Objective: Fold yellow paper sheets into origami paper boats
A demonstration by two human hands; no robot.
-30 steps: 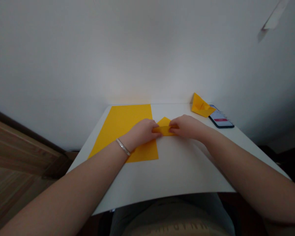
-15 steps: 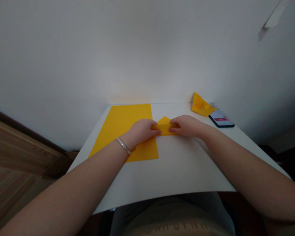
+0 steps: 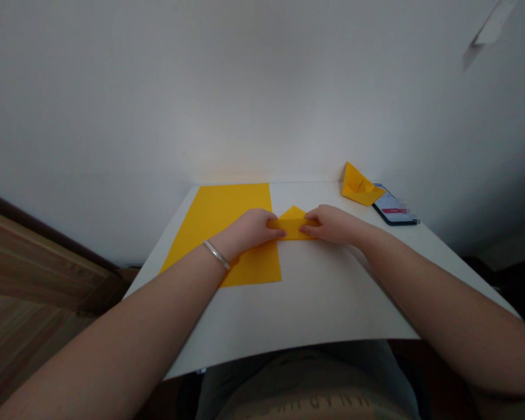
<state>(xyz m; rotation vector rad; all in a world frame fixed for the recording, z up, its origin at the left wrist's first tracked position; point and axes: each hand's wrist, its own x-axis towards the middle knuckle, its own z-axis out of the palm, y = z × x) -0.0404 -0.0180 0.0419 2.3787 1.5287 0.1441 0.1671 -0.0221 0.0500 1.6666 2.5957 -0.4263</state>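
A small folded yellow paper piece (image 3: pixel 293 221) with a pointed top lies on the white table (image 3: pixel 315 291). My left hand (image 3: pixel 249 230) pinches its left end, fingers curled over the lower flap. My right hand (image 3: pixel 332 224) pinches its right end the same way. Both hands rest low on the table. My left wrist wears a thin silver bangle (image 3: pixel 216 254) and lies over a flat yellow paper sheet (image 3: pixel 223 224).
A finished yellow paper boat (image 3: pixel 357 186) stands at the back right. Beside it lies a phone (image 3: pixel 394 209) with its screen lit. A white wall rises right behind the table. Wooden floor shows to the left.
The lower flap of the folded piece has been turned up and pressed flatter against it. Both hands stayed at its ends, shifting only slightly.
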